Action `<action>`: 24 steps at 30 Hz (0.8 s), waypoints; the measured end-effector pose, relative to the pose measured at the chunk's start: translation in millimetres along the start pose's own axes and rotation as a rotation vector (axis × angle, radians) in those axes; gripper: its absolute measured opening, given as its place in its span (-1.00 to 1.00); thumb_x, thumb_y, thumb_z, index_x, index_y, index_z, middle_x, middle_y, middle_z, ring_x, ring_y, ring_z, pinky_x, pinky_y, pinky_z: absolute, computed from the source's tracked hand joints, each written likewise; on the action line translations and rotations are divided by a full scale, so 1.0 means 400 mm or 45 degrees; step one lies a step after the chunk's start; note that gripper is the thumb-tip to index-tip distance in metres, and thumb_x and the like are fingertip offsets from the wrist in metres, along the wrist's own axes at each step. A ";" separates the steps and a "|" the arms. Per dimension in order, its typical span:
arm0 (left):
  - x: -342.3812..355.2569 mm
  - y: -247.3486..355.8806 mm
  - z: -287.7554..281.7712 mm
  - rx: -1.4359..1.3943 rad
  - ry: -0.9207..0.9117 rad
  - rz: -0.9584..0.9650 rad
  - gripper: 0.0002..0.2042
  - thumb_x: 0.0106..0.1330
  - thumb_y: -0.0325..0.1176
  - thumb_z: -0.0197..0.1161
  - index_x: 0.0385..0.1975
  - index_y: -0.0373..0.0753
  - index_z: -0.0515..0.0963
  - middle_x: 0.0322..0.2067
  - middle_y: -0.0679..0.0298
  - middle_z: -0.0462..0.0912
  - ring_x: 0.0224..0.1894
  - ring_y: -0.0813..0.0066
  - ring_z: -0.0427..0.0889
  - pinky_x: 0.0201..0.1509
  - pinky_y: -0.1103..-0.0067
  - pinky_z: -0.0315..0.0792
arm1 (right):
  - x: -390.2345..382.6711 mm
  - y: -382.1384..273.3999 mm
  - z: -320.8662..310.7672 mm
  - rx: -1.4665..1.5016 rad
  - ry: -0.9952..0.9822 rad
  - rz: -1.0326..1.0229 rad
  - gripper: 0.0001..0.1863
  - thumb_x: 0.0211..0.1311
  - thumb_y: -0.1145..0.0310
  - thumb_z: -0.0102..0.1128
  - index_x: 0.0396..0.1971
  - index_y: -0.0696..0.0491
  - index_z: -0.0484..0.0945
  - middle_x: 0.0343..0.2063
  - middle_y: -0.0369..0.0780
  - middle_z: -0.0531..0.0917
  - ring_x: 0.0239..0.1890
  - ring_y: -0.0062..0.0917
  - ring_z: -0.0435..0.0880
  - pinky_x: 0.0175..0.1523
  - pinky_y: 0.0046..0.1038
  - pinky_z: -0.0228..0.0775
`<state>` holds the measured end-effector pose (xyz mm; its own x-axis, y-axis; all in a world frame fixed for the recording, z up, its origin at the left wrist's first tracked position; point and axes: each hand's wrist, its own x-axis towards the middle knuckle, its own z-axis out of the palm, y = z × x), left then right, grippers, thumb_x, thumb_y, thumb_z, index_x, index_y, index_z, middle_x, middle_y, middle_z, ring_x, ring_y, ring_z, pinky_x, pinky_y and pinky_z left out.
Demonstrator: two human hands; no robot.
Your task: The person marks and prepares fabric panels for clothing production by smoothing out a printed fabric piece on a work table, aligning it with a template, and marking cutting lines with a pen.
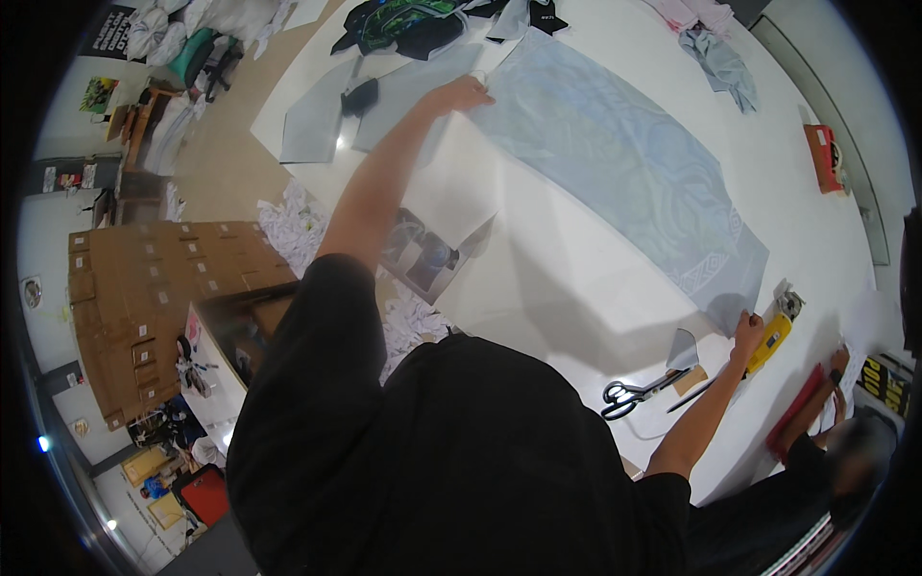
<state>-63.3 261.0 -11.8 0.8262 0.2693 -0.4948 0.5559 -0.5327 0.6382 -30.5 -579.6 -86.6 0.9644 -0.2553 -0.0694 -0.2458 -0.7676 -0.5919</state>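
A long pale blue fabric panel (615, 173) with faint swirls and a patterned band stretches diagonally across the white table (538, 278). My left hand (465, 94) pinches its upper-left corner, and my right hand (749, 331) grips its lower-right corner. Beside my right hand are a yellow tool (770, 341) with a metal end and black scissors (624, 396). Pale cut pieces (317, 115) lie left of my left hand, with a small dark piece (359, 96) among them.
Dark and green fabrics (403, 24) lie at the far side. A printed sheet (423, 254) rests by my left arm. A red-orange box (821, 158) sits on the right. Another person (836, 451) works at lower right. Cardboard boxes (154, 317) and scraps (293, 221) are at left.
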 end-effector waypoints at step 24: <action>0.023 -0.132 -0.015 0.079 0.108 0.089 -0.53 -0.02 -0.41 0.59 -0.18 -0.47 0.49 -0.23 0.04 0.55 -0.22 0.22 0.63 -0.29 0.46 0.70 | -0.060 -0.078 -0.008 -0.415 0.018 -0.081 -0.64 0.15 0.16 0.34 -0.33 0.22 0.67 -0.41 -0.03 0.73 -0.29 -0.14 0.73 -0.13 -0.23 0.51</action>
<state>-84.5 296.4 -46.3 0.8691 0.2952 -0.3970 0.4919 -0.6003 0.6305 -46.2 -551.3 -63.9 0.9778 -0.2074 -0.0284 -0.2060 -0.9294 -0.3062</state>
